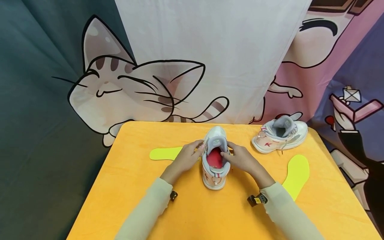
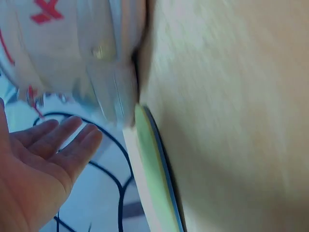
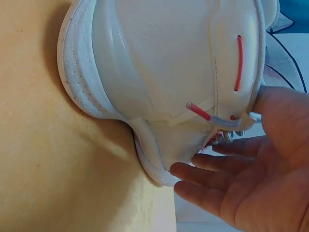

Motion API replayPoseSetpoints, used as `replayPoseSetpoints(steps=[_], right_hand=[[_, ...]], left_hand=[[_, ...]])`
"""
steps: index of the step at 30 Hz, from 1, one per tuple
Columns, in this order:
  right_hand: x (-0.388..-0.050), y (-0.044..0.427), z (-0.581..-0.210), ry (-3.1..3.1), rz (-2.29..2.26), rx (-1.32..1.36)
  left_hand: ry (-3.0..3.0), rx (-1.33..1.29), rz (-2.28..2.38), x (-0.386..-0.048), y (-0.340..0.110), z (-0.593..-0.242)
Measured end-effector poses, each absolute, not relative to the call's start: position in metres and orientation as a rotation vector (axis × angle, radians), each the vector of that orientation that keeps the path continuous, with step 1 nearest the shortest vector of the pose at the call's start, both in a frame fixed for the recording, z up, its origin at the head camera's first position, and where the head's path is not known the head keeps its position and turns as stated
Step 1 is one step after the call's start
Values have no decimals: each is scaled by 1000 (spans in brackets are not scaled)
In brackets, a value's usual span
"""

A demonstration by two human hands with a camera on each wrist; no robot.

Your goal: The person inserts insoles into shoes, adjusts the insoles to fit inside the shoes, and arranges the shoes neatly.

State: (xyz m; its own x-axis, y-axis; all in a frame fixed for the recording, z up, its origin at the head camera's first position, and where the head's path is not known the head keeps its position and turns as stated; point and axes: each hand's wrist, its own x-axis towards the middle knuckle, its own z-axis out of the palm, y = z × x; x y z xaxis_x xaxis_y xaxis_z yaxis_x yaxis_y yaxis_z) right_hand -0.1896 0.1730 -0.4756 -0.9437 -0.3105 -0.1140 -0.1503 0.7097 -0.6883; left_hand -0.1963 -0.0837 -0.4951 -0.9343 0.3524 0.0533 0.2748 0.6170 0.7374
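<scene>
A white sneaker (image 1: 216, 181) with a red insole (image 1: 214, 158) inside stands on the table, toe pointing away, heel toward me. At its left side is my left hand (image 1: 189, 154), fingers loosely extended; the left wrist view shows these fingers (image 2: 72, 140) just off the shoe's side. My right hand (image 1: 241, 158) holds the right edge of the collar, thumb over it into the opening. Its other fingers (image 3: 203, 186) lie outside near the laces in the right wrist view, where the thumb's end is hidden behind the shoe.
A second white sneaker (image 1: 295, 138) sits at the table's back right. One yellow-green insole (image 1: 165, 153) lies left of my left hand, another (image 1: 297, 173) beside my right forearm. The orange table (image 1: 192, 213) ends at a printed curtain (image 1: 216, 50) behind.
</scene>
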Motion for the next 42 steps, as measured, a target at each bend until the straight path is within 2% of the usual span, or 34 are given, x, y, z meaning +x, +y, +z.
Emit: replayPoseSetpoints(steps=[14,21,30,42], right_hand=[[-180,198,-479,2578,-1243,-562],[-174,210,-492,2575,-1325,-508],[-167,226,-509,2670,-1214,-448],[-159,240,-518,2667,-1154,-424]], left_hand=[[2888,454,919,-212,-147,-505],[2954,504,648,-212,-170,-516],[3032,587,390,-211,-185,-530],[3061,649,330,-215,-189,-528]])
